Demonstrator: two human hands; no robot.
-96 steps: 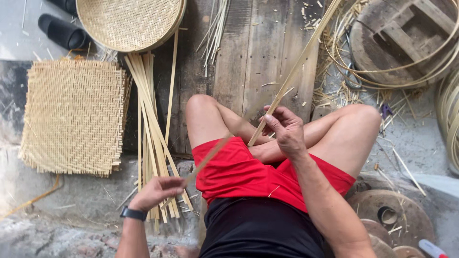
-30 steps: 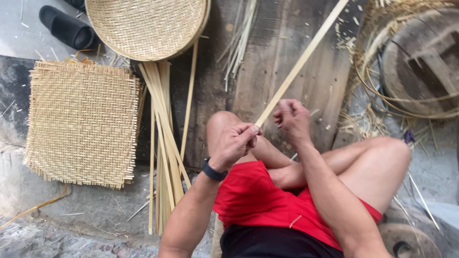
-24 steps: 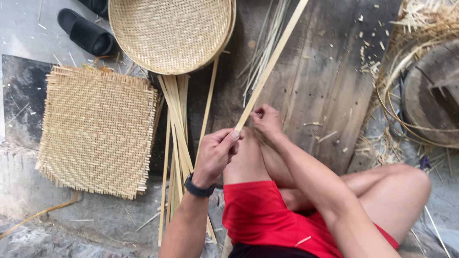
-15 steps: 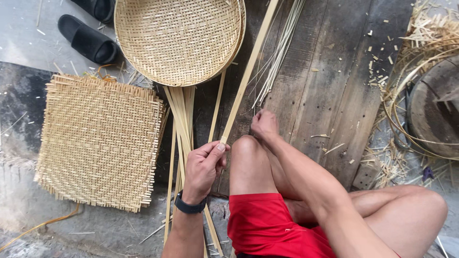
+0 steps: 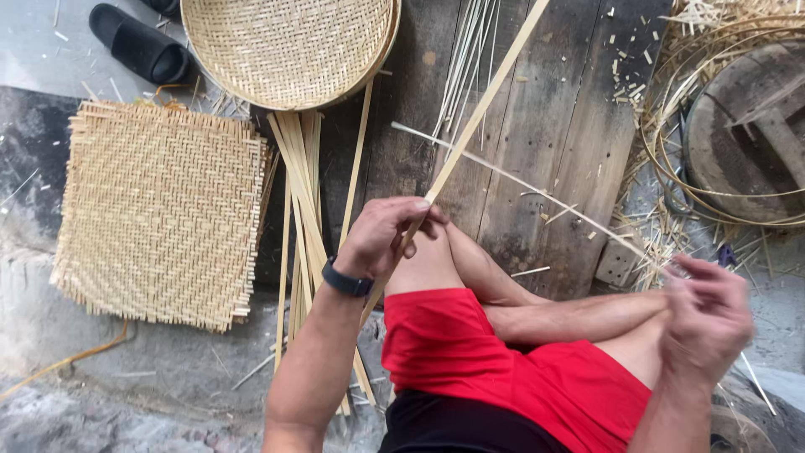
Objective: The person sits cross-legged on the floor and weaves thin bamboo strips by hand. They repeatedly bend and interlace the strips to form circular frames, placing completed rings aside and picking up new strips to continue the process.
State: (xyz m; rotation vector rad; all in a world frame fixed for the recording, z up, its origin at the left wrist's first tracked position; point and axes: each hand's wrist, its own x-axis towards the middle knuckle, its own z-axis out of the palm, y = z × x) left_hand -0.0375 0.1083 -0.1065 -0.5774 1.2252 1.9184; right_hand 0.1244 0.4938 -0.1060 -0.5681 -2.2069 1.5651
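Bamboo strip (image 5: 478, 117), one, clamped in left hand (image 5: 387, 239); right hand (image 5: 704, 315) pinches one thin sliver (image 5: 537, 189)

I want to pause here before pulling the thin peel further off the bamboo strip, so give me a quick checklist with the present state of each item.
1. Left hand closed around the bamboo strip: ok.
2. Right hand gripping the thin peel: cannot tell, hand blurred.
3. Peel unbroken from strip to right hand: ok.
4. Strip's far end visible: not ok, it leaves the frame.
5. Spare strips beside the left hand: ok.
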